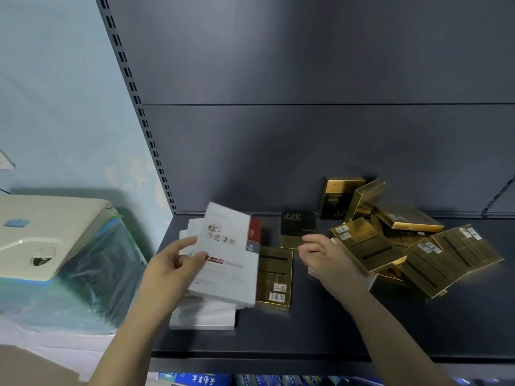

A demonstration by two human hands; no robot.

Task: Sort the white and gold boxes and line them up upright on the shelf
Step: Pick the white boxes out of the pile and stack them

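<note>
My left hand [175, 263] grips a white box [227, 254] by its left edge, holding it tilted above a stack of white boxes [203, 316] at the left of the dark shelf [320, 330]. A gold box [274, 277] lies flat just right of the white one. My right hand [323, 256] hovers with fingers apart and nothing in it, beside a loose heap of gold boxes [418, 246]. One gold box [338, 197] stands upright against the back panel. A black-faced box marked 377 [298, 222] lies behind my right hand.
A slotted upright post [139, 107] bounds the shelf on the left. Past it sits a cream appliance [53, 235] on a plastic-wrapped block. Blue packages [195, 380] show on the shelf below. The dark back panel [306, 135] rises behind the boxes.
</note>
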